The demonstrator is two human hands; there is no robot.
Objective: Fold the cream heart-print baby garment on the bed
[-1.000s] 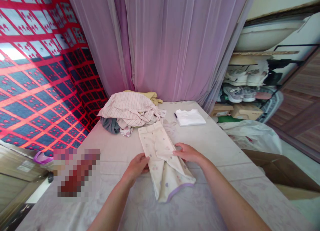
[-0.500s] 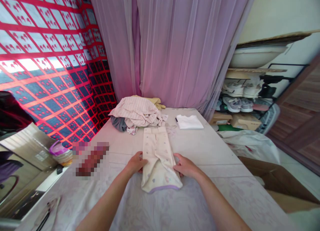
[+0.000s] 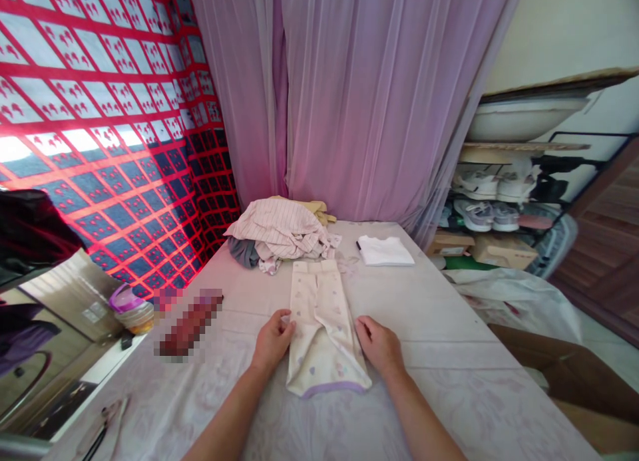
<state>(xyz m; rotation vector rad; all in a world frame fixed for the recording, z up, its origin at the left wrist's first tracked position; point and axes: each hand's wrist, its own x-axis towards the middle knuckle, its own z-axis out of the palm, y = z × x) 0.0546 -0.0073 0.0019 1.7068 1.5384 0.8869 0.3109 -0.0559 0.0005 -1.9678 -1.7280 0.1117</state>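
Observation:
A small cream garment (image 3: 317,328) with a scattered pattern and a purple-trimmed near edge lies flat on the bed-like surface (image 3: 429,408), creased along its middle. My left hand (image 3: 273,340) rests at its left side, fingers loosely bent and thumb apart, by the fabric edge. On the right, my right hand (image 3: 380,344) is just off the opposite edge, its fingers loosely curled with no cloth visible in them. Beyond the garment sits a heap of clothes, with a pink striped cloth (image 3: 277,225) on top. A folded white garment (image 3: 386,251) lies to the far right.
Purple curtains (image 3: 359,102) hang behind the surface. At right stand a shoe rack with grey shoes (image 3: 482,215) and an open cardboard box (image 3: 549,361). A blurred-out red item (image 3: 190,328) and a purple-lidded tub (image 3: 130,308) are at left.
Both hands have let go of the cream garment's side edges and drawn slightly outward. The garment stays spread flat; the whole view has shifted a little.

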